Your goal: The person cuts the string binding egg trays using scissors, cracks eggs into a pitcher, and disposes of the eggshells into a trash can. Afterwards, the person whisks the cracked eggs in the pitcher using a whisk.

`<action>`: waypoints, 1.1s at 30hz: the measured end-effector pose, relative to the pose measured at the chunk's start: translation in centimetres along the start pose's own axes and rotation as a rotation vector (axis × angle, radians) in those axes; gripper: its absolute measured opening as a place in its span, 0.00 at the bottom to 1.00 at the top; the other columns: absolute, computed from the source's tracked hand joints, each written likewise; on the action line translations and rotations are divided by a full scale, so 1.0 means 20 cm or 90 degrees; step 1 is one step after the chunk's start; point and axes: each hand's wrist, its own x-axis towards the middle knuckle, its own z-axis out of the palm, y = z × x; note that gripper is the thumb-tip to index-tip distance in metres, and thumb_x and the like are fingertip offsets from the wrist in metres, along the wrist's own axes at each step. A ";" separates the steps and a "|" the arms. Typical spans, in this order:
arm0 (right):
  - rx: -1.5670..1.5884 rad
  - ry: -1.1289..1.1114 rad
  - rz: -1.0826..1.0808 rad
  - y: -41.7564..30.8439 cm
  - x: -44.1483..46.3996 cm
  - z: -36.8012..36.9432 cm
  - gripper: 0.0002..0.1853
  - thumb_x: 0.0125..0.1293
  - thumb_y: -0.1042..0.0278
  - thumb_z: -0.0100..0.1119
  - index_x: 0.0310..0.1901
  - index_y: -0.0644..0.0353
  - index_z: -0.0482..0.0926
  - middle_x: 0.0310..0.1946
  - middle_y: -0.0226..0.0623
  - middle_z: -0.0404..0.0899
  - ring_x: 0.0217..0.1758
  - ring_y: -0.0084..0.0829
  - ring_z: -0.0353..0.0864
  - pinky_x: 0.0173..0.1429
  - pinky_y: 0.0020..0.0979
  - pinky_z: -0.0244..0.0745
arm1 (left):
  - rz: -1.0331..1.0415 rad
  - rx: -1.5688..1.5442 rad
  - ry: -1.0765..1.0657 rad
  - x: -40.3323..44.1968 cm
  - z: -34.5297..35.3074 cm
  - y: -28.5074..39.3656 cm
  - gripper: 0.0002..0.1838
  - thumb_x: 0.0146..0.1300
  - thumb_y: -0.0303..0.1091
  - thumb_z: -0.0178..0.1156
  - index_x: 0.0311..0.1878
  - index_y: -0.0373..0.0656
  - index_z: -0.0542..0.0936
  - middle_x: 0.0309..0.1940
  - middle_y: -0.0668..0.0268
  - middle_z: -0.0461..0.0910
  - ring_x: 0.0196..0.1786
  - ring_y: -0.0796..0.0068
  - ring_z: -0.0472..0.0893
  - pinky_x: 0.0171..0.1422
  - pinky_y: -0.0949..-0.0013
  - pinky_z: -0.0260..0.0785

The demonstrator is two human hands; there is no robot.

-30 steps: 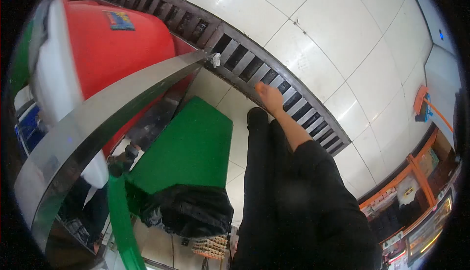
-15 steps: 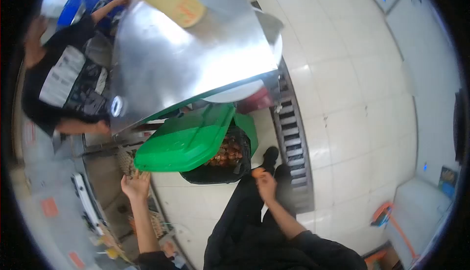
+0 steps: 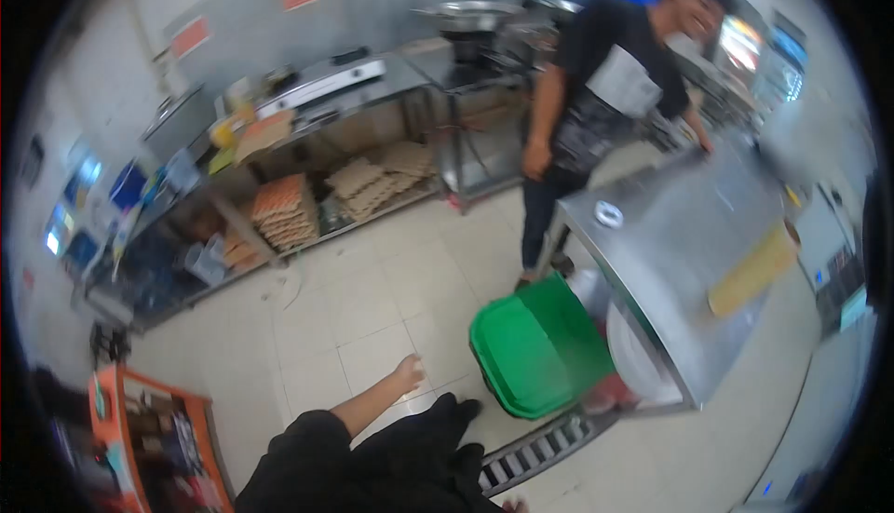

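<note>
My left hand (image 3: 407,375) hangs over the tiled floor to the left of a green lidded bin (image 3: 538,345), apart from it. Its fingers look loosely apart, a little blurred, and nothing shows in them. Only a small part of my right hand (image 3: 515,506) appears at the bottom edge, so its grip is hidden. The bin's green lid lies down over the opening and covers the contents. Beside the bin stands a steel table (image 3: 675,224) with a yellowish roll (image 3: 754,269) and a small white ring-shaped thing (image 3: 608,214) on top.
A person (image 3: 605,85) in black stands behind the steel table. A floor drain grate (image 3: 540,452) runs past the bin. Egg trays (image 3: 284,213) are stacked on a low shelf along the wall. An orange rack (image 3: 158,438) stands at lower left.
My view has swung left and up. The bin's lid, tilted with brown shells showing below, now lies closed. My left hand has left the lid; the orange piece in my right hand is out of sight.
</note>
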 end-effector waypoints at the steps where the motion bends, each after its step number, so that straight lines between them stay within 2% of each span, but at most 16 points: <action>1: -0.058 0.111 0.047 -0.03 0.04 0.08 0.13 0.62 0.62 0.49 0.43 0.61 0.73 0.28 0.38 0.75 0.28 0.29 0.76 0.31 0.27 0.73 | 0.016 -0.025 0.065 0.15 -0.17 -0.11 0.38 0.56 0.57 0.47 0.66 0.45 0.56 0.61 0.51 0.63 0.65 0.62 0.62 0.67 0.50 0.44; 3: -0.105 0.180 0.083 -0.10 0.17 0.22 0.13 0.62 0.62 0.50 0.44 0.60 0.73 0.29 0.37 0.75 0.29 0.30 0.76 0.33 0.28 0.72 | 0.043 -0.032 0.135 0.26 -0.63 -0.35 0.29 0.60 0.58 0.44 0.60 0.54 0.64 0.56 0.63 0.70 0.57 0.68 0.68 0.60 0.50 0.51; 5: -0.147 0.190 0.093 -0.15 0.30 0.40 0.13 0.62 0.62 0.50 0.45 0.59 0.73 0.31 0.37 0.75 0.31 0.30 0.75 0.35 0.29 0.72 | 0.145 0.073 0.384 0.22 -1.07 -0.61 0.23 0.57 0.48 0.50 0.54 0.47 0.68 0.50 0.57 0.74 0.52 0.61 0.72 0.54 0.54 0.60; 7: -0.186 0.193 0.052 -0.14 0.21 0.63 0.13 0.62 0.62 0.50 0.46 0.58 0.72 0.32 0.36 0.75 0.33 0.31 0.75 0.37 0.30 0.71 | 0.143 0.167 0.582 0.04 -1.50 -0.96 0.18 0.55 0.38 0.56 0.47 0.41 0.72 0.43 0.52 0.77 0.46 0.54 0.76 0.49 0.57 0.69; 10: -0.239 0.171 0.033 -0.10 0.31 1.01 0.14 0.62 0.62 0.51 0.47 0.57 0.72 0.34 0.36 0.75 0.35 0.33 0.74 0.39 0.31 0.70 | -0.040 0.138 0.668 -0.09 -1.87 -1.38 0.29 0.52 0.40 0.56 0.55 0.31 0.66 0.48 0.43 0.73 0.53 0.46 0.73 0.57 0.57 0.65; 15: -0.326 0.069 0.008 0.18 0.55 1.89 0.15 0.62 0.62 0.52 0.50 0.54 0.71 0.38 0.35 0.75 0.39 0.35 0.73 0.44 0.34 0.68 | -0.092 0.097 0.581 -0.28 -2.15 -1.60 0.22 0.54 0.41 0.53 0.46 0.32 0.70 0.43 0.46 0.75 0.48 0.50 0.75 0.52 0.57 0.67; 18: -0.377 0.026 0.003 0.50 0.63 2.52 0.16 0.61 0.62 0.52 0.51 0.53 0.71 0.40 0.34 0.75 0.41 0.36 0.73 0.47 0.35 0.67 | -0.032 0.181 0.504 -0.17 -2.39 -1.53 0.18 0.55 0.41 0.52 0.41 0.34 0.72 0.40 0.49 0.76 0.46 0.53 0.76 0.49 0.59 0.68; 19: -0.415 -0.150 -0.016 0.61 0.60 2.69 0.15 0.62 0.63 0.51 0.51 0.48 0.71 0.39 0.32 0.75 0.40 0.31 0.73 0.41 0.33 0.68 | -0.008 0.224 0.470 -0.13 -2.49 -1.48 0.17 0.56 0.41 0.51 0.40 0.35 0.72 0.39 0.49 0.77 0.45 0.54 0.77 0.48 0.60 0.68; 21: -0.629 -0.324 -0.041 0.83 0.44 3.13 0.14 0.60 0.65 0.51 0.49 0.45 0.71 0.37 0.29 0.74 0.36 0.27 0.74 0.36 0.31 0.68 | 0.084 0.342 0.408 -0.05 -2.65 -1.42 0.16 0.57 0.41 0.50 0.37 0.36 0.73 0.37 0.51 0.78 0.44 0.56 0.77 0.46 0.61 0.69; 24: -0.772 -0.413 -0.025 1.23 0.32 3.62 0.15 0.60 0.64 0.52 0.50 0.43 0.70 0.38 0.30 0.74 0.37 0.26 0.75 0.38 0.32 0.68 | 0.392 0.648 0.350 0.11 -2.95 -1.30 0.14 0.58 0.41 0.48 0.33 0.38 0.75 0.33 0.54 0.79 0.42 0.59 0.78 0.44 0.64 0.70; 26: -0.896 -0.461 -0.011 1.38 0.25 3.78 0.16 0.60 0.63 0.53 0.51 0.40 0.69 0.39 0.28 0.74 0.38 0.26 0.76 0.39 0.33 0.68 | 0.125 0.097 0.597 0.16 -2.88 -1.17 0.15 0.61 0.40 0.47 0.38 0.38 0.74 0.36 0.53 0.78 0.42 0.62 0.78 0.43 0.65 0.69; 28: -0.915 -0.532 0.045 1.51 0.36 3.93 0.18 0.59 0.61 0.53 0.52 0.39 0.69 0.39 0.26 0.74 0.38 0.26 0.76 0.39 0.34 0.69 | 0.208 -0.028 0.485 0.16 -2.97 -1.08 0.15 0.60 0.39 0.49 0.44 0.39 0.72 0.37 0.57 0.78 0.40 0.69 0.77 0.44 0.68 0.69; 29: -0.965 -0.522 0.059 1.57 0.40 4.03 0.18 0.59 0.60 0.53 0.52 0.39 0.69 0.38 0.26 0.74 0.38 0.27 0.77 0.39 0.34 0.69 | 0.260 -0.207 0.485 0.16 -2.98 -1.01 0.14 0.59 0.39 0.51 0.43 0.40 0.73 0.31 0.63 0.75 0.35 0.76 0.73 0.40 0.71 0.67; 30: -1.013 -0.516 0.068 1.64 0.45 4.15 0.18 0.59 0.60 0.53 0.53 0.39 0.68 0.37 0.26 0.74 0.38 0.27 0.77 0.39 0.34 0.69 | 0.252 -0.212 0.492 0.17 -2.99 -0.97 0.14 0.59 0.39 0.51 0.43 0.40 0.73 0.31 0.63 0.75 0.35 0.76 0.73 0.40 0.71 0.67; 32: -1.061 -0.536 0.038 1.78 0.52 4.41 0.17 0.58 0.60 0.53 0.51 0.42 0.70 0.36 0.30 0.76 0.36 0.28 0.78 0.36 0.34 0.71 | 0.033 -0.068 0.584 0.23 -3.06 -0.83 0.14 0.59 0.39 0.51 0.43 0.40 0.73 0.28 0.68 0.72 0.30 0.78 0.70 0.37 0.71 0.67; 33: -1.102 -0.550 -0.005 1.84 0.56 4.57 0.17 0.58 0.61 0.53 0.50 0.45 0.72 0.34 0.35 0.78 0.34 0.29 0.79 0.32 0.34 0.73 | 0.134 -0.159 0.554 0.29 -3.08 -0.88 0.15 0.58 0.39 0.52 0.43 0.38 0.73 0.29 0.64 0.75 0.30 0.70 0.75 0.35 0.66 0.69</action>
